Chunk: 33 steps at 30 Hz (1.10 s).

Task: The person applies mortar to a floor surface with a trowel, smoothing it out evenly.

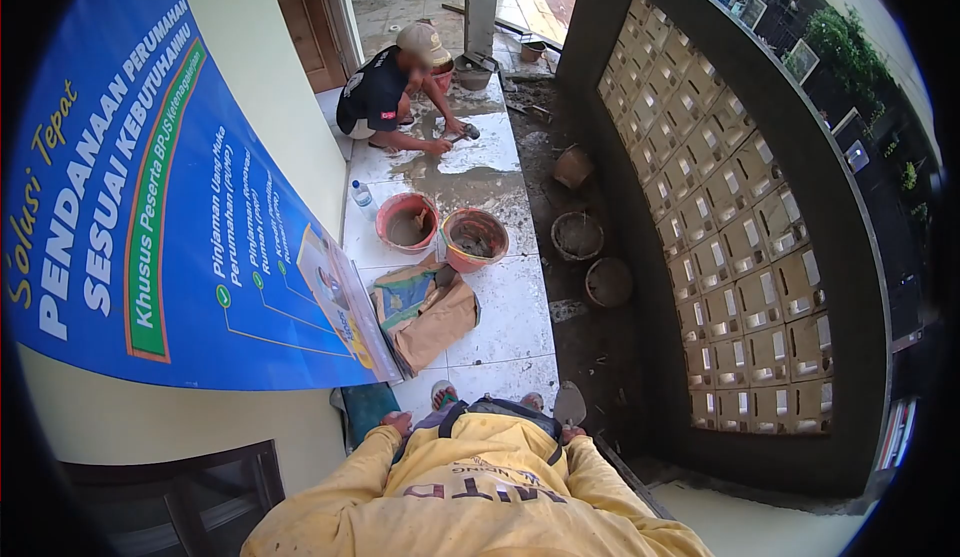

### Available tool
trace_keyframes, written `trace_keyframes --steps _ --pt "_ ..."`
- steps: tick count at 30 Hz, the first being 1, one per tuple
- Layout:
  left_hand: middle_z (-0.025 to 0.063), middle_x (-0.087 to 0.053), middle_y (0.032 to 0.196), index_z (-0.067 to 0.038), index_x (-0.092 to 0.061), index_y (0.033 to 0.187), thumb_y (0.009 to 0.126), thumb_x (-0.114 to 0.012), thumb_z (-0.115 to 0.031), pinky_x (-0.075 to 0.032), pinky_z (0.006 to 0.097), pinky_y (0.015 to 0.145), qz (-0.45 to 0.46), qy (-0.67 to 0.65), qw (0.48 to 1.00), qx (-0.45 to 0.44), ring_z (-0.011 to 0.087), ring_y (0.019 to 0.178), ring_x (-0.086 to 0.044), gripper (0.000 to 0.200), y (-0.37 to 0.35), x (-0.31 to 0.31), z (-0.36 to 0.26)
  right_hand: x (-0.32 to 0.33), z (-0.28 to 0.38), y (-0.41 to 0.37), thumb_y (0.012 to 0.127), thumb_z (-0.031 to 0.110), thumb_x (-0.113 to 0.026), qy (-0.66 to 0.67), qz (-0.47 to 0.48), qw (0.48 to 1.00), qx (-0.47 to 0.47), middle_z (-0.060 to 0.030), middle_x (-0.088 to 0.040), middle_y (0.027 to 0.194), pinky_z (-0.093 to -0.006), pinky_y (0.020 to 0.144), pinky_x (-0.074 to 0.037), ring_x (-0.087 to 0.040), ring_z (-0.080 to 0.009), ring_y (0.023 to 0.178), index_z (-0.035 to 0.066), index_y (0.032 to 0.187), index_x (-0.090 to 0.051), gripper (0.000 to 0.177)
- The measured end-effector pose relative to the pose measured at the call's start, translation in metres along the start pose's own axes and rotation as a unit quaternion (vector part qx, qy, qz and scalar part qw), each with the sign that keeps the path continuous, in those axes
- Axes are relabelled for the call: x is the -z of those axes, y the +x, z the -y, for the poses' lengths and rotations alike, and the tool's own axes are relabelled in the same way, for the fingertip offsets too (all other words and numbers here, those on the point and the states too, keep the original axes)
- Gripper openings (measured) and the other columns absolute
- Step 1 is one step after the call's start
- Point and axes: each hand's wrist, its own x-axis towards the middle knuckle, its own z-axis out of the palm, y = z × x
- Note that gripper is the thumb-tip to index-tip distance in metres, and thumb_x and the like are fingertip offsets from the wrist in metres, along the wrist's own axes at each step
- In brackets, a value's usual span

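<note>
My right hand [574, 434] is closed around the handle of a trowel [570, 404], its grey blade pointing forward beside my right leg. My left hand [397, 422] hangs low by my left hip with the fingers curled; whether it holds anything is hidden. Close to that hand is a dark green sack or cloth [366, 412]. Ahead on the white tiles lies a brown paper sack [440, 319]. Beyond it stand a red bucket [383, 219] and an orange-red bucket [452, 249], both with grey mortar inside.
A co-worker [372, 92] squats ahead, holding a dark-headed mallet [468, 132] over a mortar-smeared tile. A water bottle [362, 195] stands by the wall. A blue banner [130, 187] hangs left. Several buckets, including one [577, 236], line the dirt strip beside the vent-block wall [750, 257].
</note>
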Motion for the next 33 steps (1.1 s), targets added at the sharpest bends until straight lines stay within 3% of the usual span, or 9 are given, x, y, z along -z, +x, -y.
trace_keyframes --steps 3,6,16,19,31,33 --pt "0.0118 -0.065 0.108 -0.004 -0.056 0.122 0.089 -0.062 -0.044 -0.054 0.0453 0.071 -0.037 -0.039 0.997 0.054 0.0268 0.088 -0.065 0.052 0.000 0.004 -0.010 -0.003 0.001 0.001 0.092 0.032 -0.043 -0.002 -0.002 1.000 0.000 -0.0061 -0.067 0.105 -0.0425 0.079 -0.054 -0.066 -0.0286 0.097 0.022 0.104 -0.068 0.030" --pt "0.0161 -0.052 0.136 -0.012 -0.040 0.140 0.090 -0.057 -0.053 -0.050 0.0501 0.084 -0.008 -0.030 0.998 0.059 0.0343 0.108 -0.060 0.067 0.005 0.017 -0.023 -0.003 0.003 0.003 0.092 0.032 -0.043 -0.007 -0.003 1.000 0.002 -0.0061 -0.067 0.105 -0.0426 0.079 -0.054 -0.066 -0.0286 0.096 0.022 0.104 -0.068 0.030" --pt "0.0124 -0.060 0.126 -0.010 -0.052 0.130 0.090 -0.059 -0.050 -0.052 0.0461 0.078 -0.039 0.018 0.997 0.058 0.0290 0.101 -0.062 0.057 0.003 0.020 -0.023 -0.011 0.007 0.003 0.092 0.032 -0.042 -0.011 0.001 1.000 0.007 -0.0061 -0.068 0.105 -0.0427 0.078 -0.054 -0.066 -0.0285 0.096 0.021 0.104 -0.068 0.030" --pt "0.0095 -0.066 0.104 -0.006 -0.060 0.118 0.088 -0.063 -0.044 -0.054 0.0439 0.070 -0.067 0.023 0.996 0.049 0.0256 0.081 -0.066 0.049 0.005 0.014 -0.013 -0.015 0.009 0.002 0.092 0.032 -0.042 -0.011 0.000 1.000 0.006 -0.0061 -0.068 0.105 -0.0427 0.078 -0.054 -0.066 -0.0285 0.096 0.021 0.104 -0.068 0.030" --pt "0.0095 -0.067 0.101 -0.006 -0.061 0.117 0.088 -0.062 -0.041 -0.054 0.0436 0.070 -0.064 0.018 0.997 0.035 0.0250 0.082 -0.067 0.045 0.012 0.017 -0.025 -0.014 0.013 0.002 0.092 0.032 -0.042 -0.043 -0.015 0.999 0.025 -0.0060 -0.068 0.104 -0.0429 0.077 -0.054 -0.066 -0.0284 0.095 0.021 0.103 -0.068 0.030" --pt "0.0111 -0.063 0.119 -0.009 -0.056 0.125 0.091 -0.060 -0.042 -0.053 0.0440 0.075 -0.036 0.026 0.998 0.050 0.0275 0.094 -0.065 0.048 0.014 0.022 -0.027 -0.014 0.015 0.002 0.092 0.032 -0.042 -0.046 -0.018 0.998 0.033 -0.0069 -0.068 0.104 -0.0433 0.078 -0.054 -0.066 -0.0291 0.095 0.021 0.103 -0.067 0.030"
